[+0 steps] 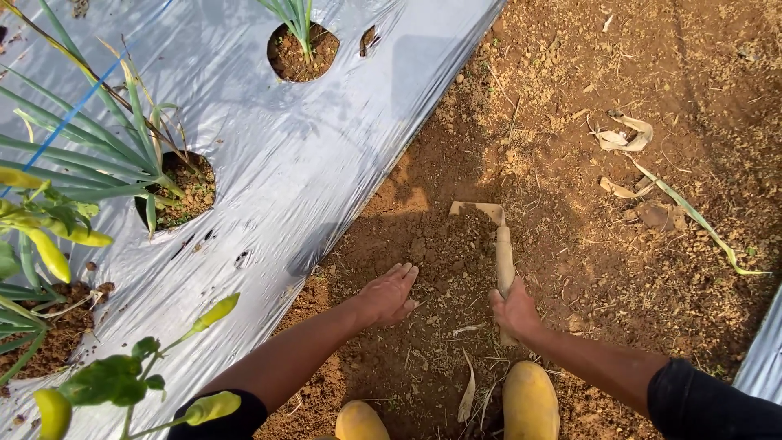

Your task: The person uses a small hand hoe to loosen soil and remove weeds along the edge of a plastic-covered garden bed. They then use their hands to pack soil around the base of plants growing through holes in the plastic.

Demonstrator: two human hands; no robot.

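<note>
My right hand grips the wooden handle of a small hoe; its flat blade lies on the brown soil ahead of me. My left hand is open, palm down, fingers spread over loose soil just left of the hoe handle. Both hands are in shadow. My yellow boots stand on the soil right below the hands.
A silver plastic mulch sheet covers the bed on the left, with round holes holding green leafy plants. Yellow-green chili peppers hang at the lower left. Dry leaves lie on the soil path to the right.
</note>
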